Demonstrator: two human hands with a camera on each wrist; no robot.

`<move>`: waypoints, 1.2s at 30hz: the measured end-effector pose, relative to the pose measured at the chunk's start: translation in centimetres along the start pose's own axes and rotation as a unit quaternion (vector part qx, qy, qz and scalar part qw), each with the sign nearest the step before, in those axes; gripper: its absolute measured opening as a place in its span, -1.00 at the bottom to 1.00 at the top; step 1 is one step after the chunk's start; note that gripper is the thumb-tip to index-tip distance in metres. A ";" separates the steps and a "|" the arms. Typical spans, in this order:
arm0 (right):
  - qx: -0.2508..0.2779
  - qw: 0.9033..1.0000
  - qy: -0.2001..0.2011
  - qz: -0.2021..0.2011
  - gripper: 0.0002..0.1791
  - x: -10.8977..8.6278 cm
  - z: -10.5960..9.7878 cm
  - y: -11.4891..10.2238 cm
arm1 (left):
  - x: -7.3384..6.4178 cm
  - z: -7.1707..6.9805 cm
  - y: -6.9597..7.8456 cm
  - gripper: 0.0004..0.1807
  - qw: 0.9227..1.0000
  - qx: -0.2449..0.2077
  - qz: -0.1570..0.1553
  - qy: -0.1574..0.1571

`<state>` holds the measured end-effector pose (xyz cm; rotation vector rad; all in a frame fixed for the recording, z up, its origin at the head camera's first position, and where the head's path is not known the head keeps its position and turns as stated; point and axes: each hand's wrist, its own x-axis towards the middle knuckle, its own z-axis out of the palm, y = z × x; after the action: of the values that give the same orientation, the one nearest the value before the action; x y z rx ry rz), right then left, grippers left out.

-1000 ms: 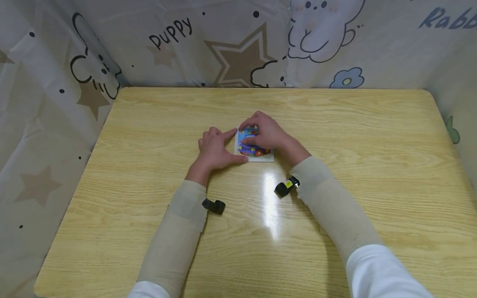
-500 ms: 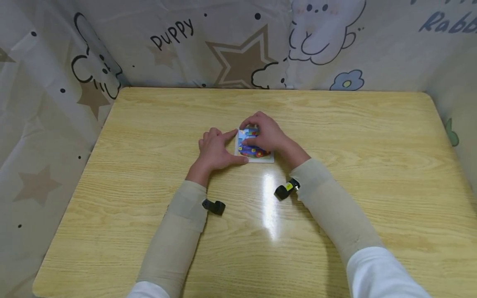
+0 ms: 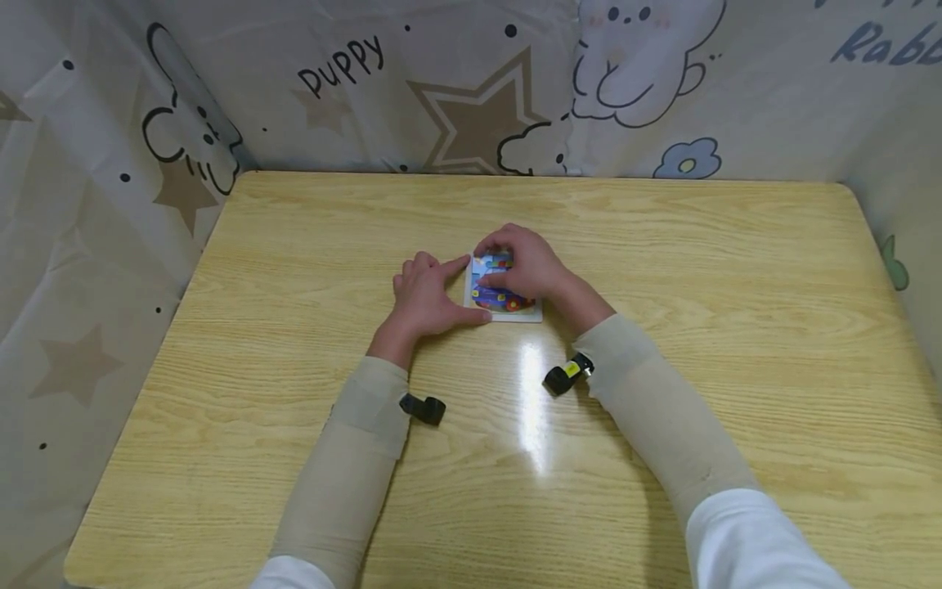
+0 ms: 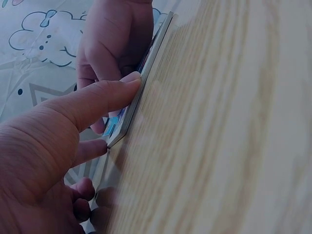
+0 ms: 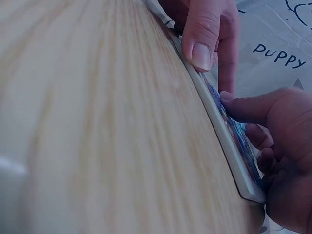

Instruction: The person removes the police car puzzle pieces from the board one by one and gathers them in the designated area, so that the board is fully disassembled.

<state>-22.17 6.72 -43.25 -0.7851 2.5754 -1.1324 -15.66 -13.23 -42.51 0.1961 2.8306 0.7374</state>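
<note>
A small square jigsaw puzzle (image 3: 503, 299) in a white-edged tray lies flat on the table, showing a colourful vehicle on blue. My left hand (image 3: 425, 301) braces the tray from the left: its straight thumb (image 4: 114, 92) rests on the near edge, while the forefinger reaches the far left corner. Over the upper right of the picture, my right hand (image 3: 531, 263) is bent. Its thumb (image 5: 243, 108) and forefinger stand either side of a puzzle piece (image 3: 495, 263) near the far left; the hand hides much of the far right side.
The wooden table (image 3: 699, 286) stretches widely around the puzzle. A patterned cloth (image 3: 346, 123) hangs behind the far edge and at both sides. Small black cameras (image 3: 423, 409) stick out from the sleeved wrists.
Both hands stay almost in place on the puzzle. The right fingers have shifted very slightly, and the piece between them looks lighter and a little differently tilted than one second ago.
</note>
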 end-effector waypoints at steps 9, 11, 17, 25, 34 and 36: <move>0.013 1.000 0.000 0.001 -0.62 0.1 0.0 0.3 | 0.0 0.1 -0.1 0.11 1.000 0.000 0.000 0.002; 0.016 1.000 -0.003 0.004 -0.61 0.1 0.0 0.3 | 0.0 0.1 -0.2 0.11 1.000 -0.001 0.000 0.001; 0.033 0.999 -0.007 0.015 -0.57 0.1 -0.1 0.3 | -0.1 0.1 -0.2 0.12 1.000 -0.004 0.002 0.002; 0.030 0.999 -0.007 0.022 -0.58 0.0 -0.2 0.2 | -0.1 0.1 -0.2 0.11 1.000 -0.006 -0.002 -0.001; 0.025 0.999 -0.001 0.029 -0.64 -0.2 -0.4 0.1 | 0.1 0.2 -0.4 0.12 1.000 -0.003 0.001 -0.001; 0.018 0.999 0.003 0.027 -0.66 -0.2 -0.4 0.2 | 0.1 0.2 -0.4 0.12 1.000 -0.003 0.002 0.000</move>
<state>-22.22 7.14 -43.11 -0.7002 2.5577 -1.1632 -15.78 -13.42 -42.92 0.2015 2.8277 0.7470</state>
